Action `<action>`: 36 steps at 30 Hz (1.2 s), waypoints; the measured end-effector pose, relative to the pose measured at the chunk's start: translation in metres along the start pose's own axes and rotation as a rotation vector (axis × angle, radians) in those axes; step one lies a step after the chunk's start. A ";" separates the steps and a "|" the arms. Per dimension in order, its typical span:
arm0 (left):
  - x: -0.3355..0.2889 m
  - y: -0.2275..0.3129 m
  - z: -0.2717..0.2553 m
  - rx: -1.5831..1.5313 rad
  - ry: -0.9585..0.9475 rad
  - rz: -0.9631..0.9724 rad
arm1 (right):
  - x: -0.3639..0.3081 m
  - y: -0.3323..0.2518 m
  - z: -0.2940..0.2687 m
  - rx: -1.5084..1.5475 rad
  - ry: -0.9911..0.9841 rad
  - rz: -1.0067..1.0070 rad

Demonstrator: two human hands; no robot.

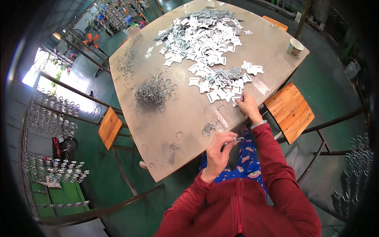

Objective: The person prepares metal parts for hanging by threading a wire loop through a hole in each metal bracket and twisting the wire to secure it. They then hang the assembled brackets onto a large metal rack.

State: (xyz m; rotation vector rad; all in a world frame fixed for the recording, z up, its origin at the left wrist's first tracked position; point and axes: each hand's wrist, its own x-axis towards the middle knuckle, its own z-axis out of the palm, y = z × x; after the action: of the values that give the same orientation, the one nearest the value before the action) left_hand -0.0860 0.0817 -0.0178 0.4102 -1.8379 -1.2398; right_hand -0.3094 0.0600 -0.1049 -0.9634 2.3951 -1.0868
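Note:
At the near edge of the table (185,114), my left hand (218,153) is raised with thumb and fingers pinched on small shiny metal pieces, whose exact shape I cannot make out. My right hand (248,106) reaches to the near side of a small heap of flat silver metal plates (225,81). Its thumb and fingertips close on one metal plate (235,101) at the heap's edge. Between my hands and the table's left side lie a few bent wire hooks (208,128). A denser tangle of wire hooks (152,94) sits farther left.
A large pile of similar plates (197,37) covers the far middle of the table. A paper cup (295,47) stands at the right edge. Wooden stools (290,112) flank the table. Racks of hanging metal parts (55,170) and a fan (91,40) stand around.

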 end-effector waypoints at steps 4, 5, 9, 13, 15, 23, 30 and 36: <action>-0.006 -0.011 0.001 -0.074 -0.084 -0.071 | -0.012 -0.009 -0.005 0.020 0.047 -0.197; -0.007 -0.013 0.003 -0.081 -0.087 -0.065 | -0.006 -0.012 -0.007 0.062 0.013 -0.299; -0.014 -0.016 0.007 -0.188 -0.060 -0.109 | 0.002 -0.017 0.003 -0.093 -0.118 -0.078; -0.015 -0.010 0.006 -0.186 -0.059 -0.134 | -0.009 -0.013 0.001 -0.212 -0.088 0.012; -0.017 -0.011 0.006 -0.181 -0.059 -0.121 | -0.007 -0.011 0.003 -0.153 -0.023 -0.053; -0.025 -0.018 0.004 -0.210 -0.041 -0.170 | -0.022 -0.019 0.006 -0.150 -0.148 -0.211; -0.024 -0.024 0.003 -0.152 -0.026 -0.133 | -0.034 -0.012 -0.006 -0.145 -0.058 -0.264; -0.027 -0.033 0.002 -0.217 -0.062 -0.196 | -0.094 -0.054 -0.048 0.872 -0.242 0.097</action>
State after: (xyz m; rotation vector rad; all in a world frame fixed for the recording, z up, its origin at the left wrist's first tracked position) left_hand -0.0780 0.0856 -0.0596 0.4428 -1.7226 -1.5840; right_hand -0.2446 0.1256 -0.0307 -0.5993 1.4895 -1.6380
